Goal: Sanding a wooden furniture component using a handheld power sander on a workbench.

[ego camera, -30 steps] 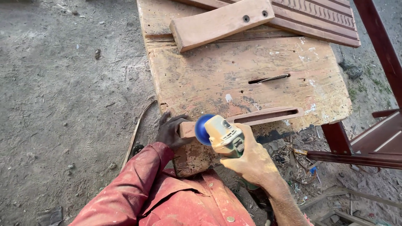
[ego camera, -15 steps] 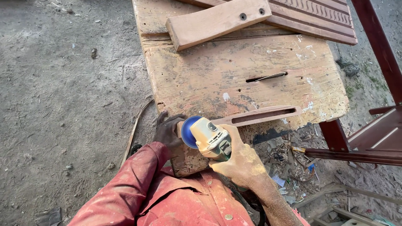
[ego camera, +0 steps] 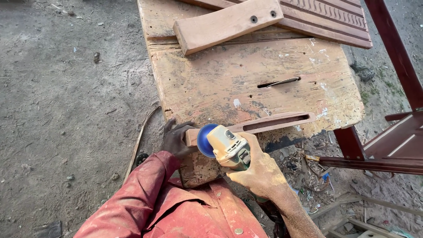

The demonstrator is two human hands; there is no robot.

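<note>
Steadying comes first: my left hand (ego camera: pixel 176 139) clamps the slotted wooden piece (ego camera: pixel 260 124) against the tabletop (ego camera: pixel 246 83), while my right hand (ego camera: pixel 257 169) wraps closed around the grinder (ego camera: pixel 227 145), blue disc (ego camera: pixel 203 140) on its end.

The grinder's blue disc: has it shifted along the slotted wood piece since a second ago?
Yes. The blue disc sits slightly nearer the slotted piece's left end, by the left hand.

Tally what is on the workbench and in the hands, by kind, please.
Loose wooden pieces: 3 (slotted piece held by left hand, drilled block, grooved red-brown board)
Angle grinders: 1 (grinder, blue disc, in right hand)
Workbench: 1
Total: 5
</note>
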